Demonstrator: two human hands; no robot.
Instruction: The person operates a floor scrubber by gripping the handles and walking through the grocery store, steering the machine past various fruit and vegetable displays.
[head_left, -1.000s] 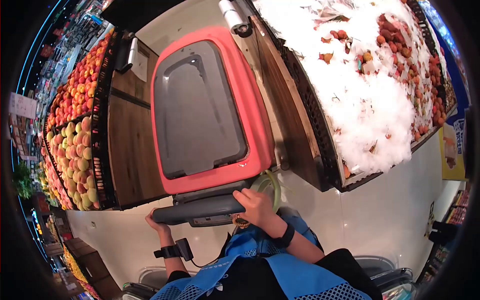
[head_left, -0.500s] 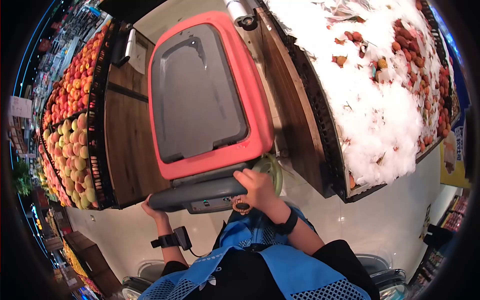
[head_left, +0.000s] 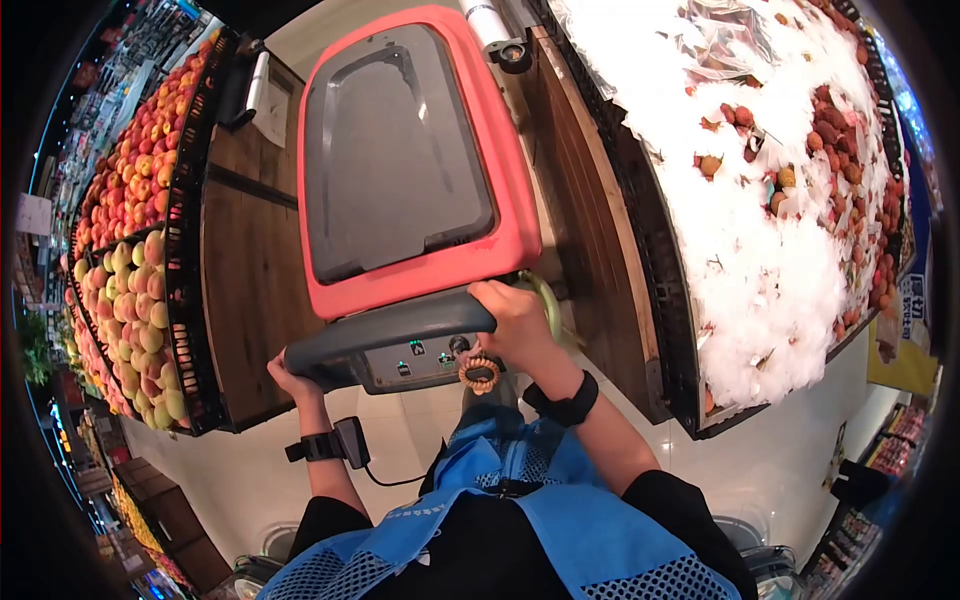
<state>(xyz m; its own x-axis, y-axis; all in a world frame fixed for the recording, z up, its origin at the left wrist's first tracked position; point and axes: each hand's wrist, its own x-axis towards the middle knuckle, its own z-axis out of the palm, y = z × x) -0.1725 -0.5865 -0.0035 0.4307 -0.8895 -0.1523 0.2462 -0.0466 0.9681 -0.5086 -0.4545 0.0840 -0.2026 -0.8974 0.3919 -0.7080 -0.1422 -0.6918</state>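
Note:
A machine with a red body and a dark grey lid (head_left: pixel 395 170) stands in front of me. Its dark grey handlebar (head_left: pixel 390 326) crosses just below the lid. My left hand (head_left: pixel 291 380) is closed on the handlebar's left end. On its right end my right hand (head_left: pixel 514 322) is wrapped with the fingertips over the top. Between the hands is a control panel (head_left: pixel 418 362) with small green lights. A coiled cord (head_left: pixel 479 374) hangs beside my right hand, and a green hose (head_left: pixel 548 300) curves behind that hand.
At left, a wooden stand (head_left: pixel 245 290) holds red fruit (head_left: pixel 130 180) and yellow-pink peaches (head_left: pixel 135 310). At right, a wooden display (head_left: pixel 600 210) bears white ice (head_left: pixel 760 290) with reddish fruit. Both flank the machine closely. Bag rolls (head_left: pixel 486 22) hang near the top.
The handlebar and both hands appear higher in view, and more of the control panel shows. The displays have shifted slightly outward and down. Both hands keep their hold.

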